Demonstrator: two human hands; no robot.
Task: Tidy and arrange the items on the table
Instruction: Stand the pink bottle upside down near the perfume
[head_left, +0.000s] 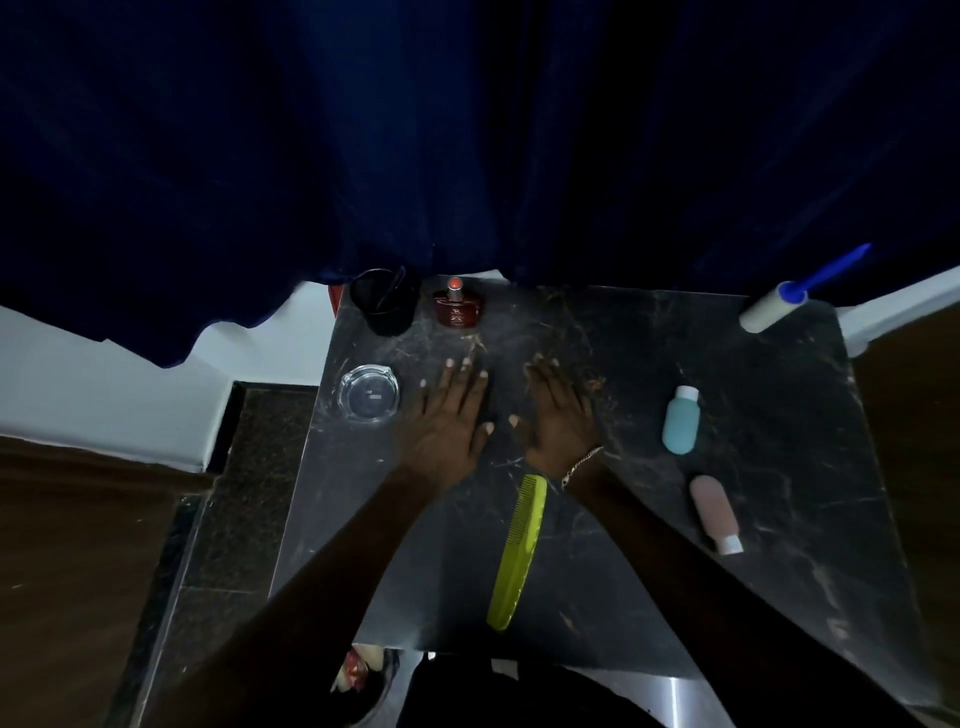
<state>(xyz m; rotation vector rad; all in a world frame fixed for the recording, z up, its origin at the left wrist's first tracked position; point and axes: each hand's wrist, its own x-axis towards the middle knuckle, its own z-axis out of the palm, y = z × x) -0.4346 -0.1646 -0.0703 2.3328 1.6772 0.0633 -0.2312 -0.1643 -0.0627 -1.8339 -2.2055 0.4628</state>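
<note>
My left hand (451, 415) and my right hand (558, 415) lie flat, palms down and fingers spread, side by side on the middle of the dark marble table (779, 395). Neither holds anything. A yellow-green comb (517, 553) lies between my forearms near the front edge. A glass ashtray (369, 395) sits just left of my left hand. A black cup (384, 301) and a red perfume bottle (457, 306) stand at the back left. A blue bottle (680, 421) and a pink bottle (714, 512) lie on the right. A lint roller (779, 304) with a blue handle rests at the back right corner.
A dark blue curtain (467, 130) hangs right behind the table's back edge. A white wall base and dark tiled floor (244, 467) lie to the left. A bin with wrappers (363, 675) shows below the front left edge.
</note>
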